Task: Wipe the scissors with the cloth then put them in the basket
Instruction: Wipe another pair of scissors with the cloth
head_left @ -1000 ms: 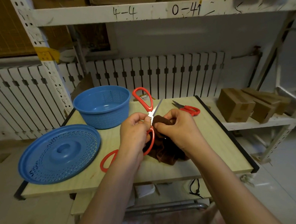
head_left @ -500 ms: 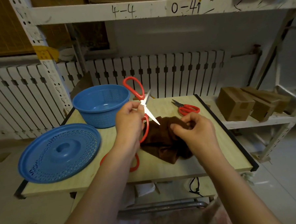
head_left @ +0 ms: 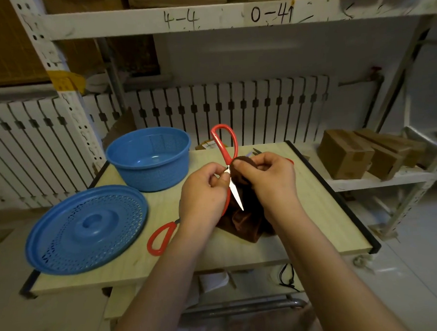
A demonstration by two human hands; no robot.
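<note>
Holding the red-handled scissors [head_left: 229,169] up over the table [head_left: 313,211], your L hand [head_left: 203,194] pinches them near the pivot, thumb and fingers curled round that spot. One red handle loop sticks up and away from you, above both hands; one bare blade points down toward you, its tip in front of the cloth. The other handle loop shows only as a red strip along the edge of your L hand.

Your R hand [head_left: 266,178] grips the brown cloth [head_left: 243,222], fingers curled round a bunched part that is pressed against the scissors just R of the pivot. Rest of the cloth hangs down from that hand and piles on the table, under and between your wrists.

The blue basket [head_left: 148,159] stands at the table's far L corner, upright, w/ nothing visible inside, well apart from the scissors. Its blue perforated lid [head_left: 86,228] lies flat at the near L, overhanging the table edge.

A 2nd pair of red scissors [head_left: 163,235] lies on the table just L of your L forearm; only a handle loop and a bit of the shank show. Behind your R hand a 3rd pair's tips [head_left: 256,151] peek out, w/ a red sliver by the knuckles.

Cardboard boxes [head_left: 346,153] sit on the shelf to the R.
</note>
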